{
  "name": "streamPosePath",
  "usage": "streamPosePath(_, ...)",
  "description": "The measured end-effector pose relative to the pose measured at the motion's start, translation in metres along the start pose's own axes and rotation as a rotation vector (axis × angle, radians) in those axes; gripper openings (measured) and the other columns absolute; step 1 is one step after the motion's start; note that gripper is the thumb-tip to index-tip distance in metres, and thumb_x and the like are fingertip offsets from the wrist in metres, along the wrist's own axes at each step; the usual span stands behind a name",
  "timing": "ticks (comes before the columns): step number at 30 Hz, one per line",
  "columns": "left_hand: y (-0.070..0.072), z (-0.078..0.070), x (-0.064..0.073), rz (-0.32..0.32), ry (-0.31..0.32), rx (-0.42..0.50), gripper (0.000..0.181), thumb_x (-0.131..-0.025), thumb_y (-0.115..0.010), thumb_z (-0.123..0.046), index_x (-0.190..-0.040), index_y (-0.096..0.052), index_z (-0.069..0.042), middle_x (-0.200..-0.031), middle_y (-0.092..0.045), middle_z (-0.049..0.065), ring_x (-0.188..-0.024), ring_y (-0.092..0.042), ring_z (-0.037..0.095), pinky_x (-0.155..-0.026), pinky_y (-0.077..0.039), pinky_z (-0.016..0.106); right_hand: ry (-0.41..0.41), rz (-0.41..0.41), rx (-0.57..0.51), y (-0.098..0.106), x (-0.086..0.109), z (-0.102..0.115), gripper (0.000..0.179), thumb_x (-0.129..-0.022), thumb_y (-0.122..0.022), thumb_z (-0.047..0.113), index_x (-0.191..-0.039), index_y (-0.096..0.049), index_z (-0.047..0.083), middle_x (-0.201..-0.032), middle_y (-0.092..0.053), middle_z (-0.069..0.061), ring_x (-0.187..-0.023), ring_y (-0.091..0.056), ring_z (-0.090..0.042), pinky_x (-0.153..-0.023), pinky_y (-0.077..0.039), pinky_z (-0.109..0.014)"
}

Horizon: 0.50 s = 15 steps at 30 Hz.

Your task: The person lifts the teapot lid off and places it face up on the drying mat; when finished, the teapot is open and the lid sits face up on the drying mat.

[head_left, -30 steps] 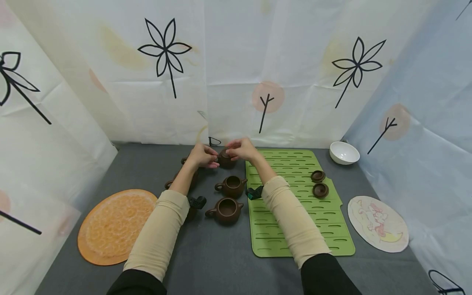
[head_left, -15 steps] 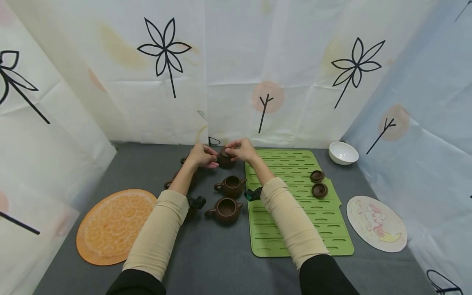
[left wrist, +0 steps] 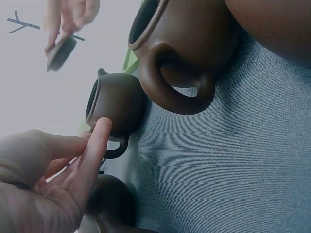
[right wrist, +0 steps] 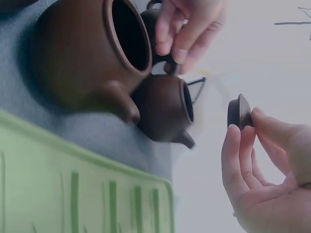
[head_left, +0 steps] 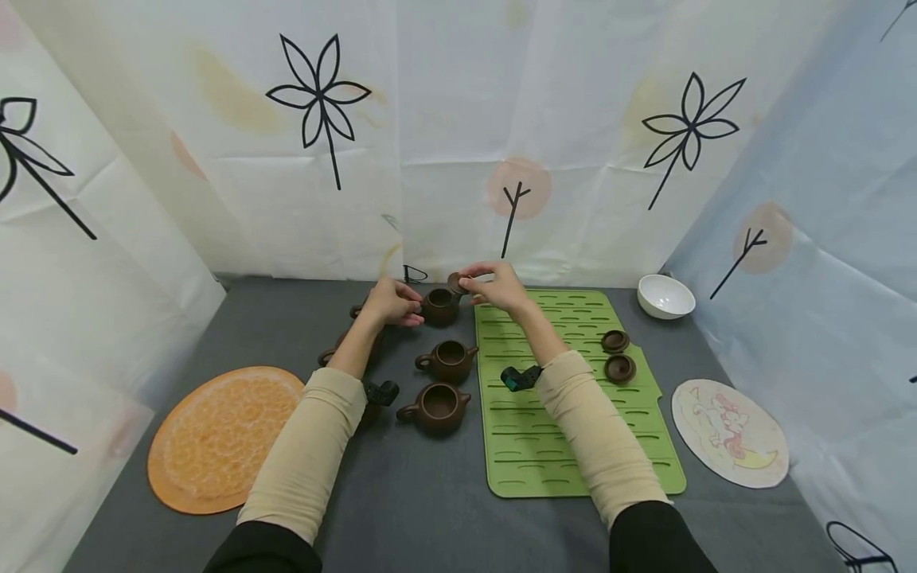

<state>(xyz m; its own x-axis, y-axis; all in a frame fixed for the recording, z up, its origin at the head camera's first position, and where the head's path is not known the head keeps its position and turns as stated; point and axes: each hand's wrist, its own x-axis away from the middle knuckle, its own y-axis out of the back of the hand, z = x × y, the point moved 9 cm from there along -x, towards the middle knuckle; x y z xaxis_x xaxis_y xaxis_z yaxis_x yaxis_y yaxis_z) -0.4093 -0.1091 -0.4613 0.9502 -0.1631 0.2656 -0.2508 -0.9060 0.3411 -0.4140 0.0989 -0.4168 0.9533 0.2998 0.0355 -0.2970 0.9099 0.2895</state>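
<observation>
We are observing the right grip (head_left: 497, 288), narrowly parted, pinching the lid (right wrist: 239, 112) in midair, just right of the far teapot (head_left: 440, 309); the left grip (head_left: 392, 302) is pinching its handle (left wrist: 123, 148). We are judging the lid light, stiff, chippable, best held edgewise.

Free table (head_left: 430, 509) lies between the forearms (head_left: 304, 454), teapots (head_left: 435, 422) blocking the way farther back.

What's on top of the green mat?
A farther teapot lid and a nearer teapot lid, near the right edge of the green mat. The right hand holds a third lid in the air. The right arm hides a strip; what's there can't be seen.
</observation>
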Motion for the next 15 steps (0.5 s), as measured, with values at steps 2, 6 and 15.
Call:
streamPosePath(2, 0.0, -0.001, 0.001, 0.0, -0.003, -0.001, 0.026, -0.108, -0.062, -0.001, -0.131, -0.07, 0.009, -0.131, -0.072, 0.035, -0.065, -0.076, 0.008, -0.097, -0.064, 0.05, 0.0, 0.002, -0.015, 0.008, 0.005, 0.001, 0.032, -0.109, -0.068, 0.013, -0.137, -0.069, -0.001, -0.145, -0.059, -0.023, -0.116, -0.069, -0.04, -0.108, -0.059, -0.061)
streamPosePath(6, 0.001, -0.001, 0.002, 0.001, -0.009, -0.003, 0.026, -0.108, -0.061, 0.0, -0.131, -0.07, 0.01, -0.131, -0.071, 0.035, -0.065, -0.076, 0.008, -0.098, -0.063, 0.051, 0.003, 0.011, -0.027, 0.024, 0.014, 0.003, 0.032, -0.11, -0.066, 0.013, -0.139, -0.065, 0.0, -0.146, -0.058, -0.022, -0.113, -0.067, -0.033, -0.108, -0.059, -0.059)
streamPosePath(15, 0.0, 0.0, 0.001, -0.001, -0.005, 0.01, 0.026, -0.108, -0.062, 0.0, -0.131, -0.07, 0.009, -0.131, -0.071, 0.034, -0.065, -0.076, 0.007, -0.097, -0.064, 0.05, 0.026, 0.033, 0.034, 0.059, 0.045, 0.008, 0.035, -0.113, -0.06, 0.015, -0.144, -0.057, 0.0, -0.151, -0.054, -0.022, -0.1, -0.068, -0.018, -0.107, -0.06, -0.058)
